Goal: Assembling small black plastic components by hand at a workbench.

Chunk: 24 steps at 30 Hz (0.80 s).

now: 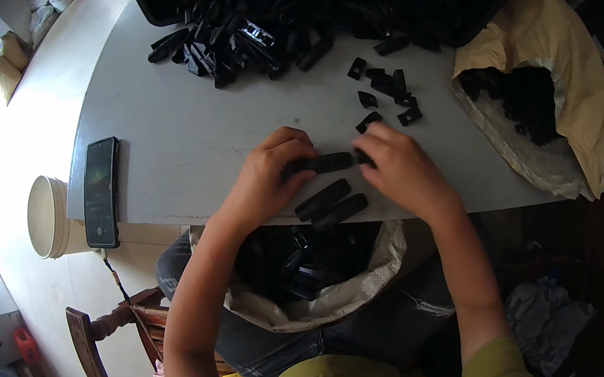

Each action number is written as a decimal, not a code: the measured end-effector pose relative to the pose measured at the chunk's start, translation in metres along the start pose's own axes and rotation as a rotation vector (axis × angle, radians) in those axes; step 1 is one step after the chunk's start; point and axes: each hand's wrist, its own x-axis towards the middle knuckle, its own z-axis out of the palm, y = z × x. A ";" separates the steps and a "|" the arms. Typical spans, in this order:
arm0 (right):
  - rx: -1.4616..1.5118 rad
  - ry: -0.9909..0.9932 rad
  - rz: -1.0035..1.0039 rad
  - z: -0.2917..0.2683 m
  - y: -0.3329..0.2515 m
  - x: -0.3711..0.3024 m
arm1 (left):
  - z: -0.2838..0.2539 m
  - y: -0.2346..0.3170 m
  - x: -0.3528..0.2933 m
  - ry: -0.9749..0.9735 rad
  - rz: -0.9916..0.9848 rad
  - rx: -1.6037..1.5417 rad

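My left hand (pixel 276 165) is closed around one end of a long black plastic part (pixel 331 162), which points to the right just above the table. My right hand (pixel 390 155) is at the other end, its fingers pinched round a small dark piece that they mostly cover. Two similar long black parts (pixel 323 199) lie side by side at the table's near edge, below my hands. Several small black plastic pieces (pixel 384 82) are scattered beyond my right hand.
A large heap of black parts (pixel 240 44) spreads at the far side. An open sack (pixel 569 79) of black pieces lies at right. Another sack (pixel 291 320) with black parts rests at my lap. A phone (pixel 103 192) lies at the left edge, near a bucket (pixel 47 217) and wooden chair (pixel 90 348).
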 end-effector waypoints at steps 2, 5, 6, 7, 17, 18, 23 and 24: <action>0.006 -0.049 -0.038 0.002 -0.004 0.005 | -0.001 -0.001 -0.001 -0.001 0.000 0.008; 0.378 -0.095 0.007 0.011 0.000 0.010 | 0.001 -0.001 0.001 0.009 0.025 0.018; 0.268 0.028 -0.081 0.016 0.004 0.008 | 0.000 -0.001 0.001 0.010 0.023 0.020; 0.156 0.149 -0.166 0.017 0.006 0.006 | 0.001 0.000 0.002 -0.007 0.006 0.000; 0.212 -0.084 -0.007 -0.007 0.011 -0.002 | -0.005 -0.006 0.007 -0.052 0.005 -0.081; 0.210 -0.100 -0.022 -0.009 0.010 -0.003 | -0.005 -0.005 0.007 -0.052 0.003 -0.080; 0.205 -0.121 -0.006 -0.004 0.010 -0.008 | -0.003 -0.003 0.009 -0.079 0.032 -0.095; 0.217 -0.115 -0.056 0.000 0.004 -0.003 | -0.003 -0.003 0.009 -0.082 0.032 -0.099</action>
